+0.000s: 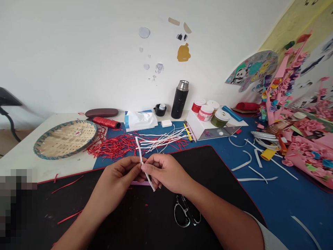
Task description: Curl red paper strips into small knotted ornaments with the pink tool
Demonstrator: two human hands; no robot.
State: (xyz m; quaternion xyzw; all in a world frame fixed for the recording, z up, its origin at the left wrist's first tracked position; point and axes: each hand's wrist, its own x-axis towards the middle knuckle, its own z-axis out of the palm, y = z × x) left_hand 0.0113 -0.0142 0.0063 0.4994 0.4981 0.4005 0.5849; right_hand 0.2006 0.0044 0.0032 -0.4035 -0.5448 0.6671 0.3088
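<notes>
Flat black mat [140, 222] lies nearest; our left hand [117, 178] and right hand [169, 173] pinch one narrow, slightly bent white strip [139, 149].

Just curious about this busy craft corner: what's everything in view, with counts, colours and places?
Basket: one, tan, left
Case: one, maroon, behind basket
Spool: one, red, near case
Cords: many, red, centre
Packet: one, white-blue, back
Flask: one, black, back
Box: one, white-grey, right of flask
Jars: four, mixed colours, at box
Strips: many, white, centre and right
Mat: one, black, front
Scissors: one pair, silver-black, on mat
Flowers: many, mostly pink, far right
Stickers: several, mixed, wall
Table: one, blue-white, under mat
Hands: two, bare, holding one white strip
</notes>
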